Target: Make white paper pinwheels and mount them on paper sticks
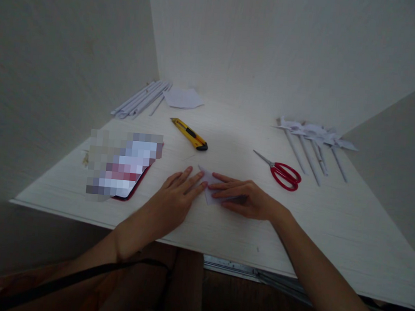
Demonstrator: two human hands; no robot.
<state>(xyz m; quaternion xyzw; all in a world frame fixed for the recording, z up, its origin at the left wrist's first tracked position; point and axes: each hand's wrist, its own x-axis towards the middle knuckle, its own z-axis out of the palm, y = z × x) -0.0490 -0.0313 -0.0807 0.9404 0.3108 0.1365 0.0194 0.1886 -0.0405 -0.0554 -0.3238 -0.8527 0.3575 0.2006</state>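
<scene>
Through the head camera I see the small folded white paper (pixel 210 179) lying flat between the hands, towards the front edge of the surface (pixel 316 242) and about midway between its left and right edges. It covers no more than the gap and the ground under the right hand (pixel 252 198), so I judge that hand the nearer. The left hand (pixel 180 199) lies palm down, fingers spread out straight, tips at the paper's left side, gripping nothing that I can make out. The right fingers bend loosely over it; whether the thumb pinches it, I cannot tell. One point aims at the back left corner; from there I read the long axis as slanting towards the front right, though the far end is hidden.
</scene>
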